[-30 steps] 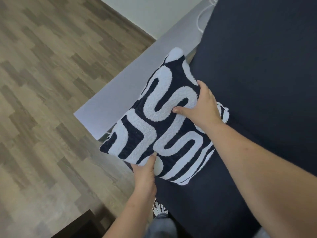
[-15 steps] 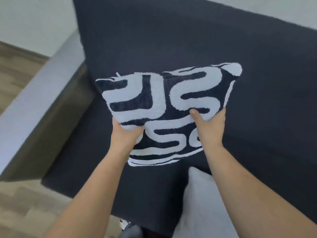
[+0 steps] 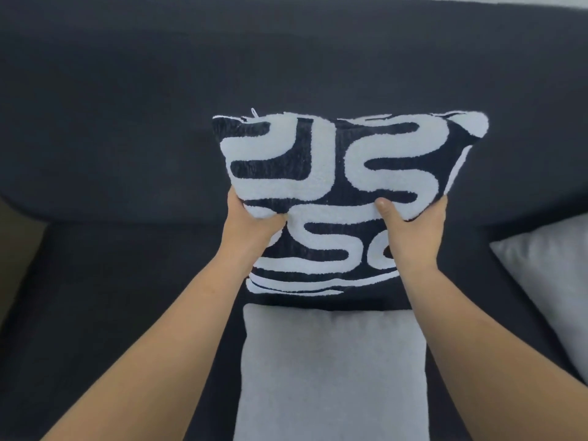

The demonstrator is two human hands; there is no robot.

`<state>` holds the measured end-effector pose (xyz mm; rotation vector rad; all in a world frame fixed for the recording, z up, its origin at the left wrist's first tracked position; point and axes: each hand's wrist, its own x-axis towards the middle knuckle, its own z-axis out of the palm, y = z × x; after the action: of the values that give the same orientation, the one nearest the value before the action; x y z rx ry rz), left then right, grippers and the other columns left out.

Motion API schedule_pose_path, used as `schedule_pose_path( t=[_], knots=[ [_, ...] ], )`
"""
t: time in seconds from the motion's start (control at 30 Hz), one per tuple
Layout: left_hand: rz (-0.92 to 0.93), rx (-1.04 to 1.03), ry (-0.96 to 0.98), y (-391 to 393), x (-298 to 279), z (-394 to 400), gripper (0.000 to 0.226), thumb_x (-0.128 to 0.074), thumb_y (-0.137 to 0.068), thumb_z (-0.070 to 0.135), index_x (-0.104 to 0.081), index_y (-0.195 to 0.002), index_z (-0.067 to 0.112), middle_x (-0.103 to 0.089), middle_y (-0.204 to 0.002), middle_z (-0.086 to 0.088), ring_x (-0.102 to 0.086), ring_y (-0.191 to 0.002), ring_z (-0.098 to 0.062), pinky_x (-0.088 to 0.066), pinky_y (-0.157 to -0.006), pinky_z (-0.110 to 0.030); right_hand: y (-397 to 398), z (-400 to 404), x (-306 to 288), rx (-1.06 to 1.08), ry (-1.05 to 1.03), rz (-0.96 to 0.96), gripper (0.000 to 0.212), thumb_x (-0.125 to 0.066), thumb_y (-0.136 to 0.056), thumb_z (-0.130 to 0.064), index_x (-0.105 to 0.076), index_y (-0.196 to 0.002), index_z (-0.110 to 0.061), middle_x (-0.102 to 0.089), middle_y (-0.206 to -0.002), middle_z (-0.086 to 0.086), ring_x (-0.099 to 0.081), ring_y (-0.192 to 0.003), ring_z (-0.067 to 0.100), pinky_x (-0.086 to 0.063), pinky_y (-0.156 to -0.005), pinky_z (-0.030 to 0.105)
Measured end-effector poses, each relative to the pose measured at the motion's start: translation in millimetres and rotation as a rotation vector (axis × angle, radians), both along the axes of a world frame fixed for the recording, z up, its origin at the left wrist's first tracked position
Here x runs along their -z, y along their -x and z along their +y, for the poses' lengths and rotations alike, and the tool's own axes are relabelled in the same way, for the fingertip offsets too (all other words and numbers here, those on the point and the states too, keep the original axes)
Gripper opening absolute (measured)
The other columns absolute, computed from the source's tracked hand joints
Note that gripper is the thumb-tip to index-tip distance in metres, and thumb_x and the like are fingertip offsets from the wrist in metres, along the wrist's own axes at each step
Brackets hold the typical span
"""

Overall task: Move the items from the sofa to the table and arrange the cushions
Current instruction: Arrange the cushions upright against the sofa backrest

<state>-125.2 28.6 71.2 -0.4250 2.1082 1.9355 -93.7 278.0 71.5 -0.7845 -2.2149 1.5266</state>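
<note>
A black cushion with thick white wavy lines (image 3: 337,173) is held upright in front of the dark sofa's backrest (image 3: 127,106). My left hand (image 3: 251,230) grips its lower left edge and my right hand (image 3: 413,233) grips its lower right edge, thumbs on the front. The cushion's bottom hangs just above the seat. A plain grey cushion (image 3: 331,370) lies flat on the seat right below it, between my forearms.
A second grey cushion (image 3: 553,275) leans at the right end of the sofa seat. The left part of the dark seat (image 3: 111,297) holds nothing. A brownish armrest side (image 3: 16,249) shows at the far left.
Both hands have carried the patterned cushion from the sofa's left armrest end toward the middle of the backrest. It has turned upright, and the grey cushions have come into view.
</note>
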Motion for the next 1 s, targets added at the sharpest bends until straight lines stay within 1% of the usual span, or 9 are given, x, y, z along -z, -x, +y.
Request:
schedule_pose_path(
  t=[0.13,0.3,0.37,0.43,0.53,0.6,0.7,0.83,1.0],
  knots=[
    [-0.007,0.026,0.082,13.1,26.7,37.5,0.099,-0.084,-0.062,0.033,-0.03,-0.144,0.04,-0.062,-0.125,0.018,-0.061,-0.115,-0.008,-0.051,-0.102,-0.042,2.8,40.4,26.9,0.001,0.001,-0.057,0.101,-0.082,-0.059,-0.057,-0.035,-0.142,-0.022,-0.055,-0.133,-0.007,-0.052,-0.123,0.008,-0.044,-0.107,0.032],
    [-0.055,0.085,0.181,11.4,68.0,51.5,0.1,-0.082,-0.07,0.04,-0.02,-0.148,0.046,-0.056,-0.132,0.023,-0.057,-0.12,-0.005,-0.046,-0.107,-0.04,7.3,68.7,60.6,-0.147,0.063,-0.345,0.128,-0.073,-0.046,-0.08,-0.019,-0.15,-0.03,-0.044,-0.144,-0.001,-0.047,-0.129,0.018,-0.041,-0.109,0.045],
    [0.075,0.0,0.271,0.3,72.5,54.0,0.091,-0.081,-0.073,0.036,-0.03,-0.148,0.033,-0.053,-0.137,0.013,-0.053,-0.125,-0.005,-0.046,-0.106,-0.034,-4.5,70.2,59.5,-0.107,-0.051,-0.335,0.108,-0.075,-0.065,-0.065,-0.022,-0.15,-0.025,-0.04,-0.144,0.003,-0.044,-0.129,0.017,-0.039,-0.108,0.041],
    [0.283,-0.07,0.558,-17.9,70.3,59.2,0.056,-0.076,-0.076,0.031,-0.052,-0.123,0.013,-0.055,-0.119,0.0,-0.053,-0.111,-0.012,-0.05,-0.094,-0.035,-21.8,69.5,59.0,-0.025,-0.302,-0.224,0.067,-0.069,-0.08,-0.052,-0.046,-0.132,-0.016,-0.051,-0.123,0.004,-0.053,-0.111,0.018,-0.048,-0.096,0.038],
    [0.517,0.297,0.869,-43.0,74.3,68.6,0.012,-0.06,-0.086,0.029,-0.057,-0.084,0.018,-0.054,-0.08,0.004,-0.055,-0.077,-0.018,-0.054,-0.073,-0.041,-32.1,63.8,64.5,-0.244,-0.44,-0.222,0.022,-0.054,-0.092,-0.041,-0.057,-0.091,-0.019,-0.058,-0.089,-0.001,-0.055,-0.078,0.016,-0.051,-0.069,0.036],
    [0.458,0.551,0.917,-46.6,90.9,71.8,0.021,-0.057,-0.088,0.031,-0.068,-0.1,0.018,-0.067,-0.096,0.002,-0.062,-0.094,-0.02,-0.056,-0.087,-0.039,-29.2,61.6,78.4,-0.471,-0.464,-0.316,0.014,-0.053,-0.092,-0.033,-0.058,-0.097,-0.021,-0.058,-0.099,-0.003,-0.056,-0.085,0.014,-0.051,-0.07,0.032],
    [0.243,0.649,0.84,-38.7,102.4,76.6,0.057,-0.061,-0.093,0.031,-0.047,-0.145,0.014,-0.049,-0.146,-0.002,-0.039,-0.139,-0.019,-0.03,-0.115,-0.026,-21.8,59.2,90.4,-0.571,-0.441,-0.359,0.036,-0.056,-0.092,-0.02,-0.052,-0.127,-0.017,-0.05,-0.13,0.001,-0.049,-0.118,0.019,-0.045,-0.095,0.032],
    [0.165,0.698,0.827,-42.1,104.9,74.9,0.064,-0.058,-0.096,0.031,-0.034,-0.154,0.016,-0.035,-0.156,0.0,-0.028,-0.146,-0.018,-0.023,-0.12,-0.028,-38.1,56.7,97.0,-0.596,-0.438,-0.396,0.054,-0.055,-0.095,-0.019,-0.036,-0.145,-0.018,-0.035,-0.15,-0.004,-0.041,-0.133,0.017,-0.046,-0.098,0.032],
    [0.153,0.661,0.766,-86.5,106.2,49.7,0.055,-0.062,-0.094,0.027,-0.046,-0.146,0.024,-0.034,-0.155,0.006,-0.026,-0.145,-0.011,-0.031,-0.116,-0.031,-88.2,58.8,108.2,-0.547,-0.423,-0.424,0.056,-0.057,-0.094,-0.027,-0.035,-0.145,-0.021,-0.029,-0.153,-0.006,-0.048,-0.124,0.017,-0.046,-0.089,0.027]
  ],
)
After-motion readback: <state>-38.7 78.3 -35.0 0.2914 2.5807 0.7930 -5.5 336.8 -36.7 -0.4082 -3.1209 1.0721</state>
